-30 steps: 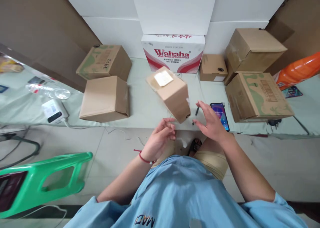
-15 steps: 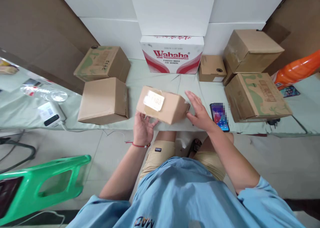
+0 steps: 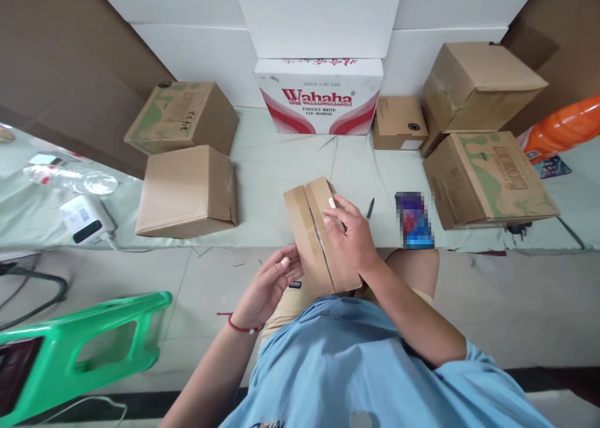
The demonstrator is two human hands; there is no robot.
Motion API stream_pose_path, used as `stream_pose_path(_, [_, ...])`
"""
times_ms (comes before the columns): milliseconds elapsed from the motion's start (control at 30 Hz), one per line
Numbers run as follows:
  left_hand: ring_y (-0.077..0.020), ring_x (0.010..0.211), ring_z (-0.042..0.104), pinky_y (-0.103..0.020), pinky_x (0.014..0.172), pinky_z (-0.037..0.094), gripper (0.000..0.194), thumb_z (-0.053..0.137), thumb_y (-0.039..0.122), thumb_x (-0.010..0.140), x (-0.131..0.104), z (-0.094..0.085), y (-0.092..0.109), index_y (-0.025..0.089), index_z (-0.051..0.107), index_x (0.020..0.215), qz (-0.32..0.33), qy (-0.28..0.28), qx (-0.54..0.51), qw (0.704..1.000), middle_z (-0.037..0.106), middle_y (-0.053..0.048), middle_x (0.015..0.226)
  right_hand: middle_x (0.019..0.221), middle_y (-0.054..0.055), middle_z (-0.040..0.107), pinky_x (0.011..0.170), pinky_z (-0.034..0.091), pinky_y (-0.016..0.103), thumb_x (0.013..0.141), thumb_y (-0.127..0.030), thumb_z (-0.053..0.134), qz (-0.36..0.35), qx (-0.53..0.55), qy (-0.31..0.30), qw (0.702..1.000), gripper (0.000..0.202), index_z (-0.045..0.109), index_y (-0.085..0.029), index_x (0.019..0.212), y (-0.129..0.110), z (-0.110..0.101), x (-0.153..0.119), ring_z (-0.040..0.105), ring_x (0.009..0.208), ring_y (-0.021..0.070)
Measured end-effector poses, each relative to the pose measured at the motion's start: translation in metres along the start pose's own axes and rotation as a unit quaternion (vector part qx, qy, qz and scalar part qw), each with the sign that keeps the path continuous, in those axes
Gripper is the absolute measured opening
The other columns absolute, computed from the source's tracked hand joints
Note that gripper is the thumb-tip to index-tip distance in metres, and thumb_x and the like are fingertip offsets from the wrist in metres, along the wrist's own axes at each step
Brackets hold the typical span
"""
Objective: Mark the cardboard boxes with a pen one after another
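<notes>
Overhanging the table, the taped carton may drop if the left hand, loosely spread, and right hand, grip unclear, leave it poorly supported.

White panels back the table; 1 green stool stands on tiled floor.

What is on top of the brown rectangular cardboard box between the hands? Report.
The right hand lies over the box, beside a straight dark seam; whatever the hand covers is hidden.
</notes>
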State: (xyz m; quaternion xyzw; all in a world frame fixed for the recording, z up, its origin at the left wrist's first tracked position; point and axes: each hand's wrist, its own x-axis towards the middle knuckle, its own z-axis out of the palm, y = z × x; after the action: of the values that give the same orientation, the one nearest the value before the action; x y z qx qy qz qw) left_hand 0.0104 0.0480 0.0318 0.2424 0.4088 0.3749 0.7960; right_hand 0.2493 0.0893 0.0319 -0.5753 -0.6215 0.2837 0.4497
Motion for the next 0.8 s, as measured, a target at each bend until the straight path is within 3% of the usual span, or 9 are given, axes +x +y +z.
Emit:
stream_pose_path(100, [-0.0286,0.119,0.074,-0.033,0.095,0.064,0.047,0.089,0.043,0.089,0.013,0.01,-0.012,0.017,0.08,0.127,-0.002,0.017,0.014,1.0,0.076,-0.017,0.137,0.16,0.012,0.063,0.131,0.044,0.052,0.107,-0.037,0.06,0.007,0.057,0.023,0.998,0.031,0.077,-0.026,0.13,-0.012,-0.01,-0.006,0.057,0.152,0.0288])
stream_pose_path(200, [-0.0336,0.147,0.06,-0.036,0.109,0.059,0.061,0.083,0.056,0.093,0.026,0.019,-0.02,0.021,0.073,0.142,0.024,0.05,0.101,0.993,0.066,-0.015,0.156,0.16,0.012,0.063,0.135,0.039,0.05,0.106,-0.04,0.062,0.035,0.155,0.01,0.987,0.038,0.071,-0.024,0.14,-0.027,-0.016,-0.013,0.052,0.157,0.0271])
stream_pose_path(300, [-0.0355,0.17,0.029,-0.047,0.132,0.04,0.092,0.077,0.065,0.094,0.034,0.028,-0.017,0.028,0.041,0.17,0.123,0.098,0.257,0.953,0.034,-0.012,0.182,0.162,0.009,0.062,0.131,0.046,0.046,0.103,-0.044,0.069,0.08,0.282,-0.062,0.954,0.048,0.064,-0.027,0.147,-0.036,-0.014,-0.022,0.053,0.156,0.0256])
stream_pose_path(367, [-0.0374,0.173,0.019,-0.055,0.138,0.025,0.112,0.081,0.066,0.089,0.037,0.034,-0.009,0.028,0.022,0.177,0.171,0.107,0.353,0.913,0.02,-0.013,0.186,0.157,0.009,0.066,0.118,0.058,0.044,0.101,-0.047,0.071,0.094,0.307,-0.075,0.944,0.049,0.063,-0.029,0.145,-0.033,-0.017,-0.025,0.061,0.148,0.0257])
stream_pose_path(433, [-0.0373,0.173,0.018,-0.057,0.141,0.016,0.115,0.082,0.063,0.089,0.038,0.039,0.0,0.025,0.02,0.177,0.187,0.092,0.414,0.886,0.021,-0.015,0.186,0.143,0.011,0.073,0.099,0.066,0.041,0.101,-0.049,0.068,0.104,0.229,-0.003,0.968,0.042,0.066,-0.026,0.137,-0.02,-0.027,-0.022,0.072,0.128,0.0261])
stream_pose_path(533, [-0.0336,0.172,0.022,-0.052,0.142,0.017,0.103,0.077,0.056,0.094,0.034,0.045,0.008,0.026,0.022,0.176,0.173,0.059,0.423,0.888,0.026,-0.012,0.185,0.129,0.016,0.075,0.092,0.063,0.041,0.106,-0.037,0.055,0.168,-0.087,0.108,0.976,0.033,0.065,-0.019,0.131,0.014,-0.053,-0.005,0.075,0.103,0.025])
stream_pose_path(633, [-0.0327,0.171,0.026,-0.051,0.141,0.023,0.101,0.076,0.053,0.096,0.032,0.049,0.004,0.026,0.02,0.176,0.163,0.05,0.404,0.899,0.025,-0.013,0.185,0.124,0.02,0.077,0.103,0.056,0.045,0.106,-0.031,0.056,0.26,-0.308,0.014,0.915,0.039,0.062,-0.013,0.139,0.043,-0.07,0.014,0.076,0.11,0.0316])
stream_pose_path(733, [-0.0344,0.17,0.029,-0.055,0.139,0.025,0.101,0.075,0.054,0.097,0.034,0.05,-0.01,0.023,0.019,0.175,0.175,0.036,0.429,0.885,0.028,-0.017,0.183,0.123,0.025,0.076,0.103,0.053,0.05,0.102,-0.034,0.064,0.285,-0.326,-0.034,0.901,0.044,0.062,-0.011,0.14,0.056,-0.066,0.024,0.074,0.118,0.0405])
stream_pose_path(800, [-0.0371,0.169,0.03,-0.06,0.138,0.027,0.1,0.074,0.054,0.097,0.036,0.052,-0.018,0.021,0.02,0.175,0.205,0.04,0.479,0.852,0.032,-0.02,0.181,0.125,0.027,0.076,0.104,0.051,0.051,0.1,-0.029,0.066,0.29,-0.317,-0.042,0.902,0.044,0.062,-0.011,0.139,0.058,-0.058,0.028,0.073,0.12,0.042])
